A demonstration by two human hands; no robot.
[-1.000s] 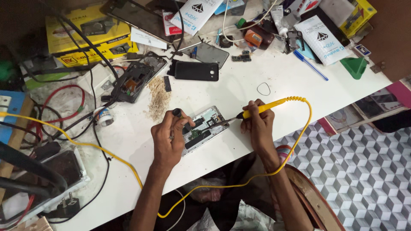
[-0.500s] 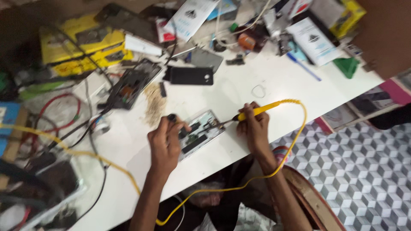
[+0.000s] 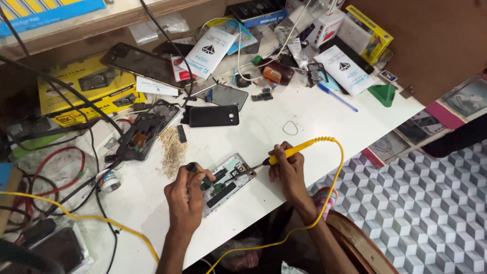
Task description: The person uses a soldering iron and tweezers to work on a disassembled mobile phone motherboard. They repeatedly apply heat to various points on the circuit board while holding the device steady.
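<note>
White and very messy, the table (image 3: pixel 314 127) is sitting under lots of little things. At its near edge an opened phone (image 3: pixel 227 183) is lying flat, with its insides showing.

The left hand (image 3: pixel 186 199) is resting on the left end of that phone. Its fingers are curling tight around a small tool with a black round top (image 3: pixel 192 167), and the tool is pointing down at the phone.

The right hand (image 3: pixel 286 170) is gripping a yellow soldering iron (image 3: pixel 291 150) like a pencil. The iron's thin metal tip is reaching left onto the phone's insides, close to the other tool (I cannot tell if the two tips are touching). A curly yellow cord (image 3: pixel 339 167) is running from the iron, off the table edge and down past the right arm.

Just left of the hands, a pile of light brown shavings (image 3: pixel 172 149) is lying on the table. Behind it, a black phone back (image 3: pixel 213 115) is lying flat. Farther back, a blue pen (image 3: pixel 337 97) and a green triangle piece (image 3: pixel 383 94) are sitting well apart from the hands.
</note>
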